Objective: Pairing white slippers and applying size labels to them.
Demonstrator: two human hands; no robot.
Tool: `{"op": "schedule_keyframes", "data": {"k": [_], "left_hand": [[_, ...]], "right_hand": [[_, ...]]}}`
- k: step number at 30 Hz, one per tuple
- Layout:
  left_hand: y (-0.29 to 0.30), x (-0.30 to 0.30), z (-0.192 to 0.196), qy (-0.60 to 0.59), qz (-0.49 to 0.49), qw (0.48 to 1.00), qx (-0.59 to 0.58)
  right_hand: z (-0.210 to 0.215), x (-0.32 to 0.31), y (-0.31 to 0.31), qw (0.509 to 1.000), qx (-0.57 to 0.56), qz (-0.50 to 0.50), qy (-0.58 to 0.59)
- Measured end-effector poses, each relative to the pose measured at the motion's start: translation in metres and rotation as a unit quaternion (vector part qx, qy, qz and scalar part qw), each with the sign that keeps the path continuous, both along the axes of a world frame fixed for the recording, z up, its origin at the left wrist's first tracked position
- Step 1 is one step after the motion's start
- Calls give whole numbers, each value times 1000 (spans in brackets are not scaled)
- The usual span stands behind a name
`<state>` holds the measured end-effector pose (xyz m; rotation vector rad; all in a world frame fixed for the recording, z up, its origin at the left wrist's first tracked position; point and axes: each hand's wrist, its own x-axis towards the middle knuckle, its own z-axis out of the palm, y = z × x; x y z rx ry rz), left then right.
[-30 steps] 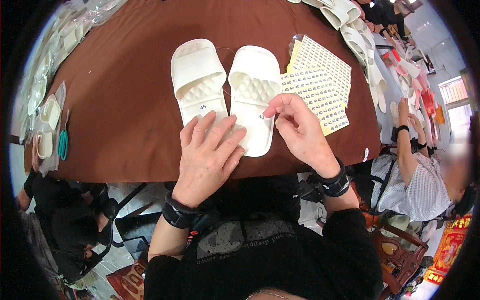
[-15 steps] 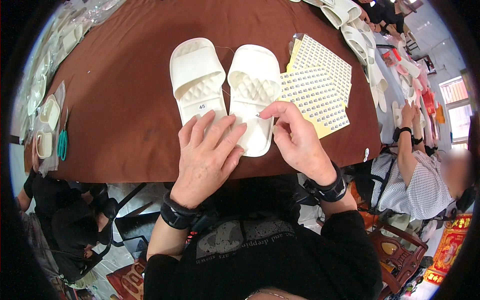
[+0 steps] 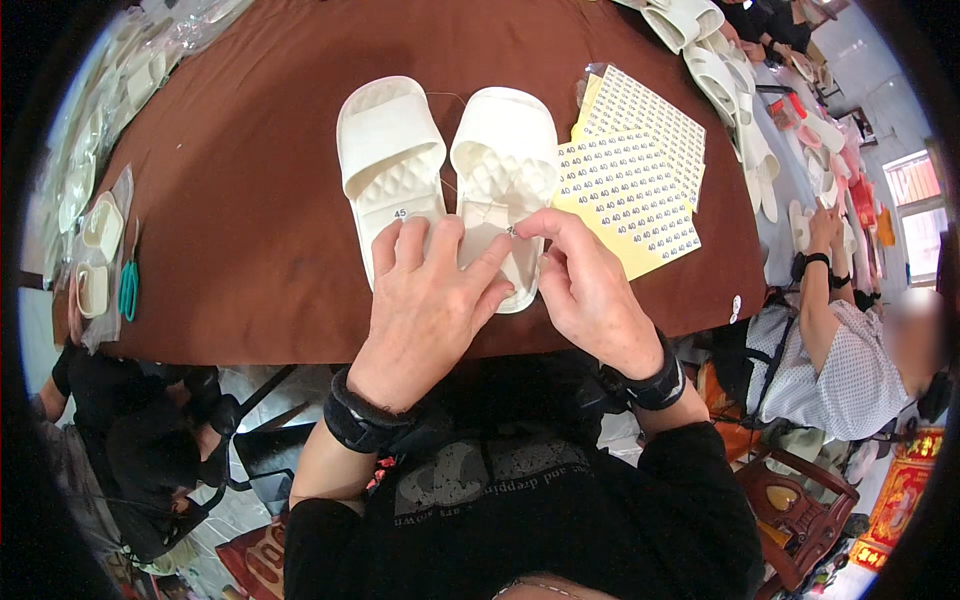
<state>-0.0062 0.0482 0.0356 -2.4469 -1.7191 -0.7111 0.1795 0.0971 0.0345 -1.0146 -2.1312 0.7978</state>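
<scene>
Two white slide slippers lie side by side in front of me, toes away. My left hand (image 3: 425, 290) rests over the heel of the left slipper (image 3: 385, 125) with its fingers spread, holding nothing. Its index finger and thumb reach onto the right slipper (image 3: 505, 118). A small round printed sticker (image 3: 401, 214) is on the left slipper's insole. On the right insole, another small sticker (image 3: 511, 231) is partly covered by fingertips. My right hand (image 3: 590, 290) touches that sticker with its bent index fingertip, the thumb apart from it and the other fingers curled.
Yellow-backed sheets of printed stickers (image 3: 640, 190) lie right of the slippers. Teal-handled scissors (image 3: 128, 290) and bagged slippers (image 3: 100, 225) are at the left edge of the brown-covered table (image 3: 240, 200). More slippers (image 3: 715, 85) line the far right. A person (image 3: 830, 350) works at the right.
My left hand has shifted slightly, its index finger now at the right slipper's sticker. My right index fingertip has moved slightly left with that sticker. The slippers have shifted slightly left.
</scene>
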Motion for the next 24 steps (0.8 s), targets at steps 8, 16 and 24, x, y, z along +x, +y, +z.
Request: {"op": "schedule_keyframes", "data": {"k": [8,16,24], "left_hand": [[2,2,-1,6,2,1000,1],[-1,1,-3,-4,3,1000,10],[0,3,-2,-3,3,1000,19]], "right_hand": [[-5,3,9,1000,-15,-3,16],[-5,-1,2,996,-66,6,66],[0,2,3,999,-27,-17,25]]}}
